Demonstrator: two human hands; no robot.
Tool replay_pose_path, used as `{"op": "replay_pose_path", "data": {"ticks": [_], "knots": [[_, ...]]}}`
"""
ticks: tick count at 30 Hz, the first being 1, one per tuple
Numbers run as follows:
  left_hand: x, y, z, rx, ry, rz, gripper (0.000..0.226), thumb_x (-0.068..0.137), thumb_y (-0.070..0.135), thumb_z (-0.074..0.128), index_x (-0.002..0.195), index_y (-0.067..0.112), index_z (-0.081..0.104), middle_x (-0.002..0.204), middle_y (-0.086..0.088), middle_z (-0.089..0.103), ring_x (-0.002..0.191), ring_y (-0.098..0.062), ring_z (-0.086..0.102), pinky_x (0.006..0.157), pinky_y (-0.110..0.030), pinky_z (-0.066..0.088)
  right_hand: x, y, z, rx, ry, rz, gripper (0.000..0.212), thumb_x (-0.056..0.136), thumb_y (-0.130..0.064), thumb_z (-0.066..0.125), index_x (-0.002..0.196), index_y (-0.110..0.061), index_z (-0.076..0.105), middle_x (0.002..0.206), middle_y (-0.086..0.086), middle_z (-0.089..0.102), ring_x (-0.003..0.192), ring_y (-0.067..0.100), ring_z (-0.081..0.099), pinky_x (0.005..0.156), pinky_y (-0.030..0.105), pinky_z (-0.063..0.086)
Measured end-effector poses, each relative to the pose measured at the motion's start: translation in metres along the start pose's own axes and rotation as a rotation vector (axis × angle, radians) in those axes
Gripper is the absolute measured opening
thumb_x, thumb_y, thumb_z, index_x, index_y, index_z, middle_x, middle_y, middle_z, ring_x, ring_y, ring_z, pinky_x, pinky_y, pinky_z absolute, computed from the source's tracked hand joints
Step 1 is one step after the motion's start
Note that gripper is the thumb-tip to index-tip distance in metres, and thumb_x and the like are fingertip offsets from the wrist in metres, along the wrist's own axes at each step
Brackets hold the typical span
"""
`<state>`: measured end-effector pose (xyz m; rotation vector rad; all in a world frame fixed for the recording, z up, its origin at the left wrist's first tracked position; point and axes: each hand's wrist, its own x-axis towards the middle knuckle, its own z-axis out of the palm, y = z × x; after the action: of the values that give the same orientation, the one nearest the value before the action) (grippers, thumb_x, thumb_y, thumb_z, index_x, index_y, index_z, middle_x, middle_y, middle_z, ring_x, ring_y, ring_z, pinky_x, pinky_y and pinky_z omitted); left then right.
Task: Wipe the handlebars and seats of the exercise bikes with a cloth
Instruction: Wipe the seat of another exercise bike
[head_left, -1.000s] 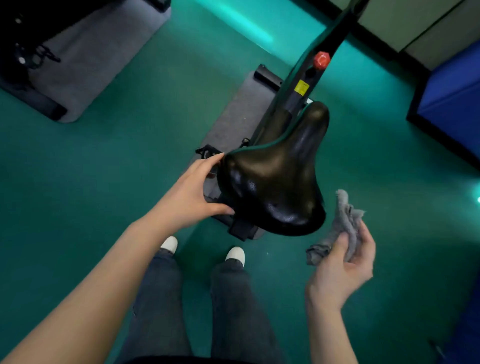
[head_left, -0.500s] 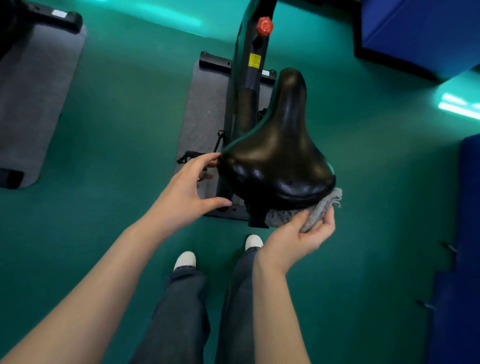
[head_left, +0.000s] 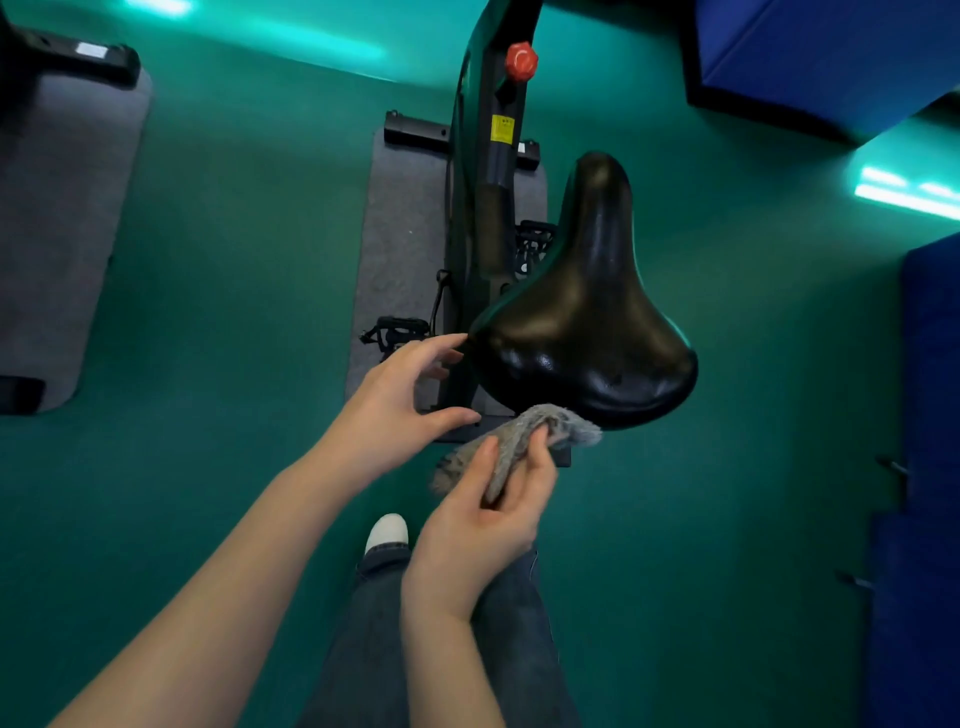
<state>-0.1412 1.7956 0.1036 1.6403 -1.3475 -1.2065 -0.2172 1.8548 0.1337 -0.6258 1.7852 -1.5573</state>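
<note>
Not much of the bike itself is on show. The bike frame (head_left: 493, 208) runs out of the top edge just past the red knob (head_left: 521, 61), and the seat (head_left: 582, 332) covers whatever it's mounted on. The left pedal (head_left: 395, 332) is clear, but the other one is half hidden behind the seat's nose. The far end of the cloth (head_left: 519, 441) tucks in at the seat's near rim, so I can't tell how much of it is actually in contact. One white shoe (head_left: 387, 532) peeks out past the jeans.

The left hand (head_left: 395, 400) has its grip wide apart, fingers spread, holding nothing. Its fingertips are right at the seat's left edge, touching or just off, can't say. The right hand (head_left: 483, 530) has its grip clamped on the cloth, pinched between thumb and curled fingers, just on the near side of the seat's wide end.

The seat is glossy black and a bit dimpled at the wide near end, with the narrow nose pointing far. It sits right of the frame, above a grey mat (head_left: 400, 234) on the green floor (head_left: 234, 312). The cloth is grey, fuzzy and bunched up.
</note>
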Motion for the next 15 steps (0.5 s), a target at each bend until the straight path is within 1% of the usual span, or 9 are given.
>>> {"op": "replay_pose_path", "data": {"ticks": [2, 3, 5, 7, 8, 10, 11, 13, 15], "knots": [[0.003, 0.001, -0.001, 0.003, 0.007, 0.010, 0.070, 0.070, 0.026, 0.080, 0.131, 0.033, 0.047, 0.118, 0.012, 0.058, 0.105, 0.004, 0.054, 0.086, -0.007, 0.036, -0.004, 0.001, -0.004, -0.054, -0.053, -0.014, 0.042, 0.088, 0.006, 0.059, 0.112, -0.028, 0.057, 0.113, -0.022, 0.060, 0.104, -0.017, 0.057, 0.080, 0.002, 0.043], [0.004, 0.002, -0.002, 0.005, 0.011, 0.014, 0.069, 0.070, 0.027, 0.080, 0.131, 0.033, 0.048, 0.118, 0.012, 0.058, 0.105, 0.004, 0.054, 0.086, -0.008, 0.036, -0.005, 0.001, -0.008, -0.091, -0.071, -0.032, 0.042, 0.088, 0.007, 0.059, 0.111, -0.027, 0.058, 0.112, -0.021, 0.061, 0.105, -0.015, 0.057, 0.081, 0.002, 0.043], [0.005, 0.004, -0.003, 0.000, 0.018, 0.014, 0.069, 0.070, 0.026, 0.080, 0.131, 0.032, 0.048, 0.118, 0.011, 0.058, 0.104, 0.002, 0.055, 0.087, -0.013, 0.038, -0.004, -0.007, -0.019, -0.114, -0.099, -0.036, 0.040, 0.088, 0.006, 0.059, 0.109, -0.028, 0.060, 0.118, -0.013, 0.064, 0.111, -0.006, 0.058, 0.088, 0.008, 0.045], [0.006, 0.006, -0.004, -0.010, 0.025, 0.012, 0.068, 0.070, 0.026, 0.080, 0.130, 0.031, 0.049, 0.119, 0.010, 0.058, 0.103, -0.001, 0.056, 0.090, -0.020, 0.040, 0.002, -0.018, -0.036, -0.130, -0.104, -0.070, 0.034, 0.088, -0.002, 0.062, 0.108, -0.029, 0.062, 0.120, -0.005, 0.066, 0.114, 0.006, 0.061, 0.093, 0.019, 0.048], [0.006, 0.008, -0.004, -0.011, 0.027, 0.014, 0.068, 0.070, 0.026, 0.080, 0.130, 0.031, 0.049, 0.119, 0.010, 0.058, 0.102, -0.001, 0.056, 0.091, -0.021, 0.040, 0.008, -0.028, -0.046, -0.160, -0.098, -0.128, 0.031, 0.088, -0.006, 0.064, 0.108, -0.029, 0.063, 0.119, -0.003, 0.067, 0.114, 0.011, 0.062, 0.095, 0.024, 0.048], [0.005, 0.012, -0.004, 0.003, 0.029, 0.028, 0.067, 0.070, 0.027, 0.080, 0.129, 0.032, 0.049, 0.119, 0.013, 0.056, 0.102, 0.000, 0.055, 0.092, -0.023, 0.041, 0.028, -0.049, -0.065, -0.220, -0.066, -0.270, 0.032, 0.085, -0.012, 0.062, 0.111, -0.031, 0.062, 0.119, -0.001, 0.067, 0.113, 0.016, 0.062, 0.098, 0.026, 0.047], [0.005, 0.014, -0.004, 0.012, 0.029, 0.036, 0.067, 0.070, 0.029, 0.079, 0.129, 0.033, 0.049, 0.119, 0.015, 0.054, 0.103, 0.000, 0.054, 0.094, -0.025, 0.042, 0.042, -0.057, -0.073, -0.225, -0.050, -0.314, 0.033, 0.085, -0.012, 0.060, 0.112, -0.032, 0.061, 0.120, 0.000, 0.066, 0.114, 0.017, 0.061, 0.099, 0.027, 0.046], [0.005, 0.021, -0.002, 0.029, 0.027, 0.048, 0.067, 0.071, 0.031, 0.078, 0.130, 0.033, 0.048, 0.119, 0.017, 0.050, 0.109, -0.004, 0.053, 0.099, -0.030, 0.042, 0.077, -0.068, -0.079, -0.226, -0.056, -0.334, 0.036, 0.089, -0.008, 0.056, 0.115, -0.033, 0.059, 0.124, 0.005, 0.063, 0.117, 0.016, 0.059, 0.101, 0.025, 0.045], [0.007, 0.027, 0.001, 0.047, 0.033, 0.066, 0.069, 0.071, 0.031, 0.079, 0.132, 0.029, 0.047, 0.121, 0.015, 0.047, 0.115, -0.008, 0.050, 0.103, -0.036, 0.041, 0.107, -0.071, -0.068, -0.271, -0.107, -0.346, 0.035, 0.091, 0.003, 0.053, 0.118, -0.019, 0.059, 0.125, 0.009, 0.061, 0.118, 0.013, 0.057, 0.101, 0.017, 0.042]]}}
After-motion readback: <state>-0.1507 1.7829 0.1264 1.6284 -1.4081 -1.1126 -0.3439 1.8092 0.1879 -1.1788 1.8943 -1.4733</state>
